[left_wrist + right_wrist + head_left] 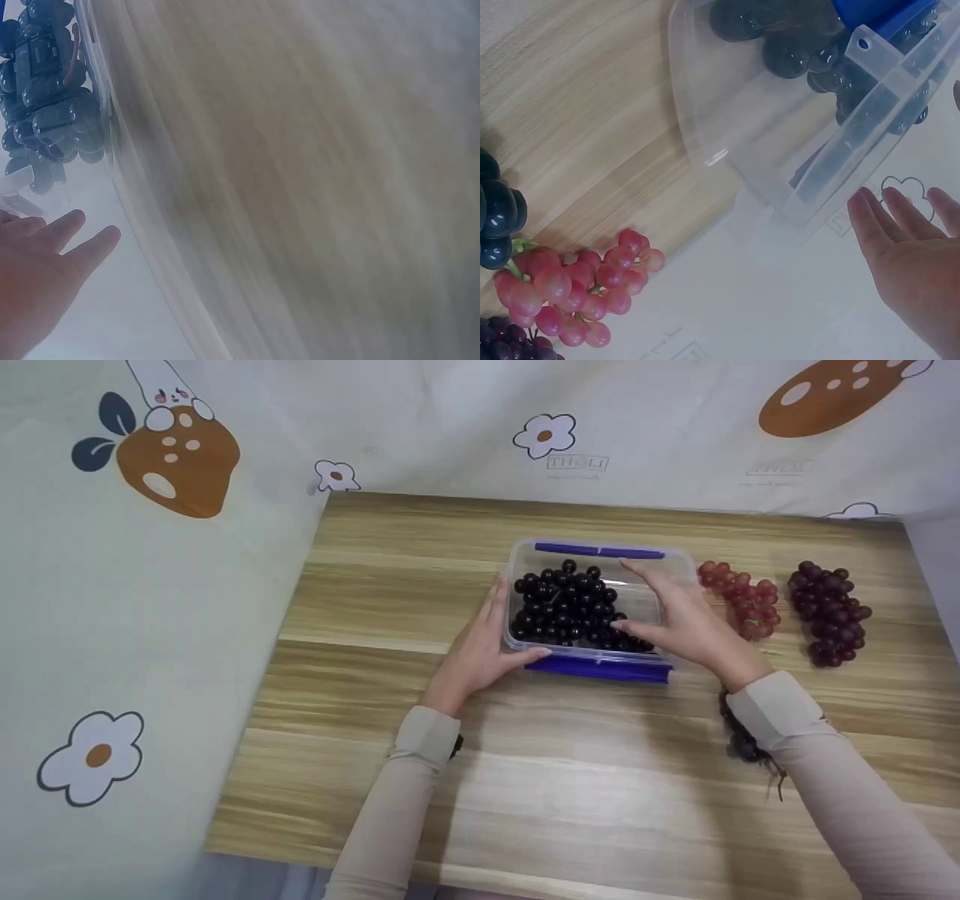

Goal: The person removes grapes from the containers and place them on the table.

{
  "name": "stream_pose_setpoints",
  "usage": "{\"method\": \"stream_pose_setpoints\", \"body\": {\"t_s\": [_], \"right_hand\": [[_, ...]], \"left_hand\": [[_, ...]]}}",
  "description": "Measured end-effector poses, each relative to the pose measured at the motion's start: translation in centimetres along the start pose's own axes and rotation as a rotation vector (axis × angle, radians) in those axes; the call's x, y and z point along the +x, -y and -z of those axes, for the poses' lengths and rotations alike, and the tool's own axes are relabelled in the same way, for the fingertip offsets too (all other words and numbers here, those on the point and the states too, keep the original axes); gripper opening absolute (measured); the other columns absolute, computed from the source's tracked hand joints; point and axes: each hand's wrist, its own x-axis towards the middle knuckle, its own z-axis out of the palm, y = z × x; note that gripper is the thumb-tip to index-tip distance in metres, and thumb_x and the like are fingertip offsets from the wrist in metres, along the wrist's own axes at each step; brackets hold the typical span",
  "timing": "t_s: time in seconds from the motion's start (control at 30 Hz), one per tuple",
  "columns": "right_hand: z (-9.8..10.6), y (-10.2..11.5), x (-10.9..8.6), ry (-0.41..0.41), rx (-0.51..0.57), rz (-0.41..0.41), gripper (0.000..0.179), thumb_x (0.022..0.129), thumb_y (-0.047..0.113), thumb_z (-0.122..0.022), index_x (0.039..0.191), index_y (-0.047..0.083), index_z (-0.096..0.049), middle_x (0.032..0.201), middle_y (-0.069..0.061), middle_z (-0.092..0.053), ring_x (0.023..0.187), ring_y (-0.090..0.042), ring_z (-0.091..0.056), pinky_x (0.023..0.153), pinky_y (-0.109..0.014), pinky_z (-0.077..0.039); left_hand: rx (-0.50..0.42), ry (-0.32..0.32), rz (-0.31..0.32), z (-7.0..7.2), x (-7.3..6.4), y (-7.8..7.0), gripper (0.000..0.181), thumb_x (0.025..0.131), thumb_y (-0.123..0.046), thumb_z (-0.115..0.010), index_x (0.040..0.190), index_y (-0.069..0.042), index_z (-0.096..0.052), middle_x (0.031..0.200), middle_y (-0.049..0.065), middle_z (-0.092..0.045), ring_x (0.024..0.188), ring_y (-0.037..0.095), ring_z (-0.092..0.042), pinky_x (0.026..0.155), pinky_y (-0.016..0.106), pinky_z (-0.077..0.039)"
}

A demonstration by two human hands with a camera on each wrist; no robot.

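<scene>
A clear plastic box with blue clips stands on the table, and a bunch of black grapes fills its left part. Against the box's left wall my left hand lays its straight fingers, while the thumb reaches along the front edge. My right hand is over the box's right side, thumb and fingers spread apart with nothing held. Its thumb tip comes close to the grapes. From the right wrist, the spread fingers appear beside the box wall.
Right of the box lie a bunch of red grapes and a dark purple bunch. Another black bunch is partly hidden beneath my right wrist. The wooden table meets a patterned cloth at the back.
</scene>
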Motion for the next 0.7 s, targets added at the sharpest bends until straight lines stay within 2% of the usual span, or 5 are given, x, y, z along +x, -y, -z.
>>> {"method": "stream_pose_setpoints", "body": {"t_s": [0.1,0.23,0.43,0.6,0.7], "right_hand": [[-0.1,0.1,0.2,0.008,0.004,0.001,0.084,0.098,0.023,-0.078,0.166,0.007,-0.031,0.165,-0.023,-0.040,0.082,-0.046,-0.067,0.118,-0.069,-0.038],[-0.3,0.2,0.6,0.020,0.006,0.005,0.083,0.099,0.022,-0.077,0.166,0.006,-0.030,0.166,-0.024,-0.039,0.059,-0.040,-0.058,0.119,-0.066,-0.039],[-0.5,0.4,1.3,0.034,-0.016,0.014,0.083,0.099,0.022,-0.078,0.166,0.006,-0.031,0.167,-0.023,-0.038,0.104,-0.052,-0.067,0.122,-0.066,-0.036],[-0.8,0.4,2.0,0.056,-0.030,0.002,0.084,0.098,0.023,-0.078,0.166,0.008,-0.032,0.167,-0.022,-0.038,0.150,-0.050,-0.037,0.124,-0.067,-0.031],[-0.9,0.5,2.4,0.071,-0.033,-0.007,0.084,0.098,0.023,-0.078,0.167,0.010,-0.032,0.168,-0.022,-0.037,0.152,-0.050,-0.034,0.125,-0.068,-0.028]], "left_hand": [[0.004,0.003,0.002,0.0,0.0,0.0,0.126,0.089,-0.074,-0.068,0.170,-0.008,0.004,0.177,0.020,-0.003,0.162,0.040,-0.015,0.132,0.051,-0.019],[0.011,0.009,0.000,0.0,0.1,-0.1,0.126,0.089,-0.075,-0.067,0.169,-0.009,0.005,0.177,0.019,-0.002,0.162,0.040,-0.014,0.132,0.052,-0.018],[0.003,0.014,0.013,0.0,0.1,0.0,0.127,0.088,-0.075,-0.068,0.170,-0.011,0.006,0.177,0.018,-0.001,0.162,0.040,-0.014,0.132,0.051,-0.017],[-0.022,0.003,0.021,0.0,0.1,0.0,0.127,0.088,-0.074,-0.070,0.170,-0.014,0.006,0.178,0.017,-0.003,0.161,0.039,-0.018,0.131,0.052,-0.020],[-0.037,-0.002,0.016,-0.1,0.1,0.0,0.127,0.088,-0.074,-0.070,0.171,-0.015,0.006,0.179,0.013,0.000,0.161,0.037,-0.017,0.131,0.051,-0.021]]}}
